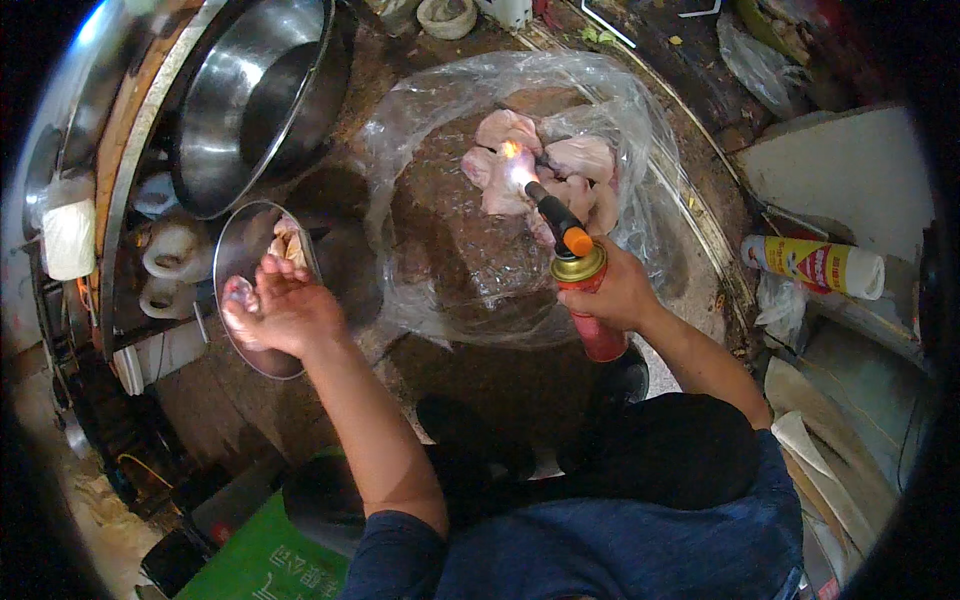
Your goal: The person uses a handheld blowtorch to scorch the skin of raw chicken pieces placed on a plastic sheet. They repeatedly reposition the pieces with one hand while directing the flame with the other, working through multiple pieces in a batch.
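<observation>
My right hand (619, 289) is closed around the red gas canister (600, 330) of a blowtorch (559, 217). The torch's lit nozzle points at pale pieces of raw meat (502, 184), with an orange flame over them. The pieces lie on a clear plastic sheet or bag (450, 262) spread on the ground. On the left, my left hand (289, 307) is above a round steel basin (300, 373), palm partly up and fingers slightly curled. Inside the basin, a pale meat piece (286, 244) lies by the fingertips. A clear, shiny object is near the thumb; what it is cannot be told.
A large steel bowl (255, 97) stands tilted at upper left, beside a shelf with white rolls (169, 251). At right, a yellow and red printed cylinder (817, 266) lies near a pale panel. A small round bowl (448, 19) is at the top.
</observation>
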The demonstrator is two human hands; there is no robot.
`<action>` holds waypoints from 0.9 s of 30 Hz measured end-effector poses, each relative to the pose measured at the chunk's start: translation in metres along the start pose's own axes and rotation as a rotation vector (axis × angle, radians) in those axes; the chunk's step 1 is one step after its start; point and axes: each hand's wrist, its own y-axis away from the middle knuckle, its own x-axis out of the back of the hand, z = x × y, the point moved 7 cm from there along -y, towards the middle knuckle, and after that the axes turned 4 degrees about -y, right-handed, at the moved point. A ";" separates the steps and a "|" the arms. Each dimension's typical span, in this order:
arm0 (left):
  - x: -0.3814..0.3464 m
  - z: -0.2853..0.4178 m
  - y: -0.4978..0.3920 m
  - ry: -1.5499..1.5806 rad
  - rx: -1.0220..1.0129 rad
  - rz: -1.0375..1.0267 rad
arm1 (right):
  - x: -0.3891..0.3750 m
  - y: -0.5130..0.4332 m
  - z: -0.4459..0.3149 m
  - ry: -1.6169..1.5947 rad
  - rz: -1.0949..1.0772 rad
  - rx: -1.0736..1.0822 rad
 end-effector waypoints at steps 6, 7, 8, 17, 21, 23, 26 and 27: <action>-0.001 -0.117 0.054 -0.672 0.053 -0.313 | 0.005 -0.003 0.004 0.008 0.039 -0.017; -0.005 -0.142 0.062 -0.806 0.080 -0.422 | 0.004 -0.003 0.006 -0.005 0.016 -0.039; -0.001 -0.165 0.074 -0.859 0.170 -0.460 | 0.003 -0.003 0.008 -0.023 -0.001 -0.055; 0.023 -0.257 0.099 -0.607 0.756 -0.046 | 0.006 -0.002 0.020 -0.061 0.024 -0.064; 0.022 -0.277 0.086 -0.630 0.782 -0.002 | 0.010 -0.006 0.018 -0.120 0.027 -0.042; 0.027 -0.287 0.075 -0.673 0.814 -0.017 | 0.011 -0.006 0.019 -0.151 0.019 -0.045; 0.039 -0.298 0.058 -0.635 0.796 0.036 | 0.014 -0.005 0.019 -0.180 0.039 -0.044; 0.046 -0.300 0.054 -0.634 0.772 0.054 | 0.015 -0.005 0.019 -0.181 0.051 -0.033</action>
